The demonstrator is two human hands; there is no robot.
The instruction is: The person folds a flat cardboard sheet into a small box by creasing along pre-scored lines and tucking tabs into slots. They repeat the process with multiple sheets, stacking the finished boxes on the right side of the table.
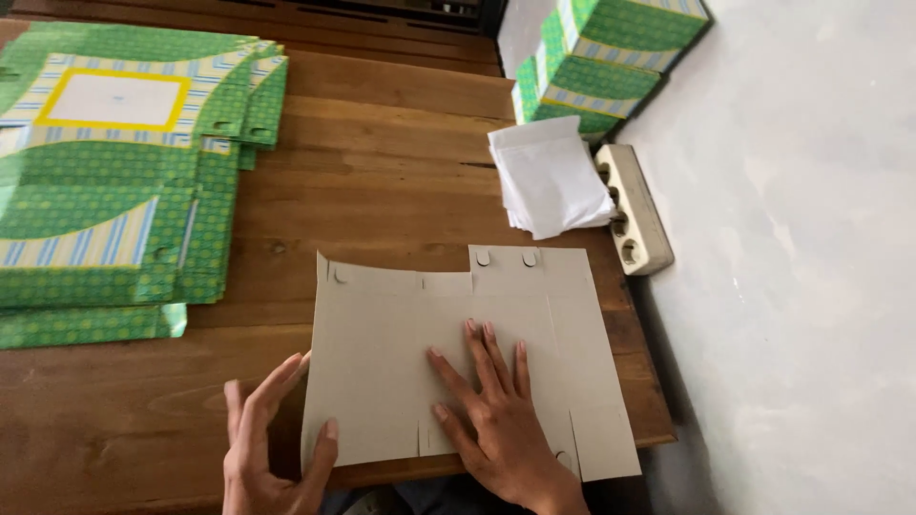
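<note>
A flat grey cardboard box blank [382,324], with slots and tab cut-outs along its edges, lies plain side up on the wooden table [382,172] near the front edge. My right hand [496,420] presses flat on its middle with fingers spread. At the sheet's left edge my left hand [272,443] touches the cardboard, thumb on top of the sheet and fingers along the side.
A stack of flat green patterned box blanks [114,162] covers the table's left part. Folded green boxes [601,57] stand at the back right. A pile of white paper sheets [549,181] lies beside a beige power strip [634,205]. A white wall [801,267] runs along the right.
</note>
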